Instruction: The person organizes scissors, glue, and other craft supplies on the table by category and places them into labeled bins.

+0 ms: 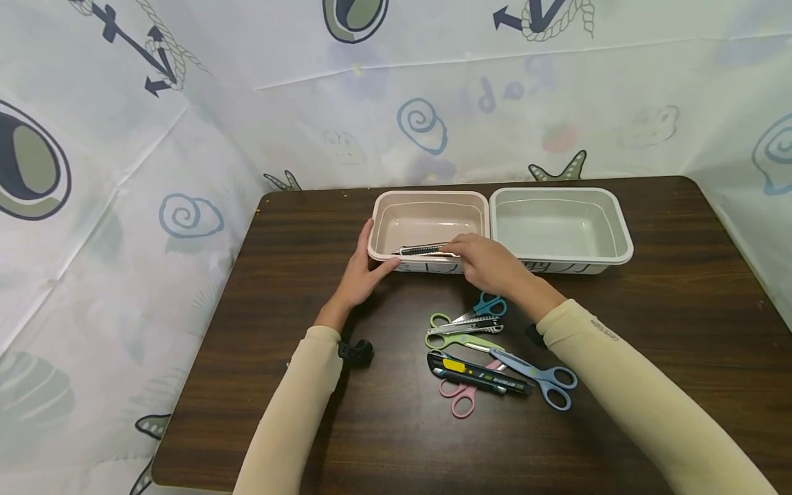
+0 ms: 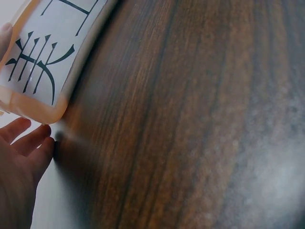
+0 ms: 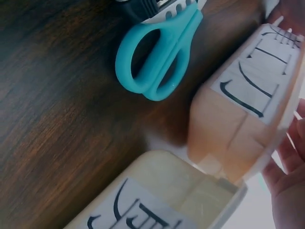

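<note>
My left hand (image 1: 357, 276) holds the pink bin (image 1: 431, 198) at its front left corner, with the thumb at the front rim and the fingers along the side. In the left wrist view, fingertips (image 2: 45, 131) lie right at the bin's lower corner. Over the front part of the same bin, my right hand (image 1: 491, 265) pinches a slim utility knife (image 1: 421, 249) by its right end. The knife lies nearly level, close above the front rim. In the right wrist view the knife is hidden behind the pink bin's wall (image 3: 224, 129).
A pale grey-green bin (image 1: 559, 265) stands right of the pink one. In front lie teal scissors (image 1: 491, 304), a silver utility knife (image 1: 467, 326), green scissors (image 1: 460, 339), blue scissors (image 1: 535, 371), a black utility knife (image 1: 476, 375) and pink scissors (image 1: 463, 402), overlapping on the wooden table (image 1: 247, 385).
</note>
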`<state>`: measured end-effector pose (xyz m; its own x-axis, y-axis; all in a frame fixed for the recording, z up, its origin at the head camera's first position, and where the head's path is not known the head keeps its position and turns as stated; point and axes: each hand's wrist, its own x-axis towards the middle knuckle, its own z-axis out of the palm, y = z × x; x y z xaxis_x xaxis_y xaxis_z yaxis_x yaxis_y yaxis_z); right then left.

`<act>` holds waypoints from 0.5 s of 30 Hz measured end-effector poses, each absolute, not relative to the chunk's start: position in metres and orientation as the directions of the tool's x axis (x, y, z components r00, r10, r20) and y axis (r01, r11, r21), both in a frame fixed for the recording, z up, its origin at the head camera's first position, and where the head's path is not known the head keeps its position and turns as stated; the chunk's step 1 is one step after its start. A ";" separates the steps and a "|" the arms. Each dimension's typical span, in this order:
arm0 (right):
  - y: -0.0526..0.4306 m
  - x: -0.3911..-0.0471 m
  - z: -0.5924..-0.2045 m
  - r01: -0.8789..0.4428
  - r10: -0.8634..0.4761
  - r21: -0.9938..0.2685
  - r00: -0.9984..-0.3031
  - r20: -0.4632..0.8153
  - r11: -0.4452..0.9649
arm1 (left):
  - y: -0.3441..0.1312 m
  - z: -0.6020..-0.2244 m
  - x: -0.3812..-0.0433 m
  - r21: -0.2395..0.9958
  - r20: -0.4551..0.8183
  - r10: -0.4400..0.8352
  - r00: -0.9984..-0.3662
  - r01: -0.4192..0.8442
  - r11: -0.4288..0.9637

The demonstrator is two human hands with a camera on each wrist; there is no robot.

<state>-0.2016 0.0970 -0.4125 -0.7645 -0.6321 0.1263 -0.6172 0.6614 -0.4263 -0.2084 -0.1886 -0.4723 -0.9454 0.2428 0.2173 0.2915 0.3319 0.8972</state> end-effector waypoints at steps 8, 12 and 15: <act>0.123 -0.168 -0.395 -0.684 -0.643 -0.363 -0.725 0.248 0.632 | -0.185 -0.460 -0.202 0.888 0.208 0.247 -0.946 0.288 0.358; 0.139 -0.145 -0.393 -0.652 -0.608 -0.403 -0.754 0.249 0.642 | -0.185 -0.460 -0.202 0.886 0.206 0.242 -0.948 0.286 0.366; 0.149 -0.128 -0.400 -0.621 -0.585 -0.429 -0.778 0.230 0.656 | -0.185 -0.460 -0.202 0.882 0.209 0.240 -0.948 0.289 0.371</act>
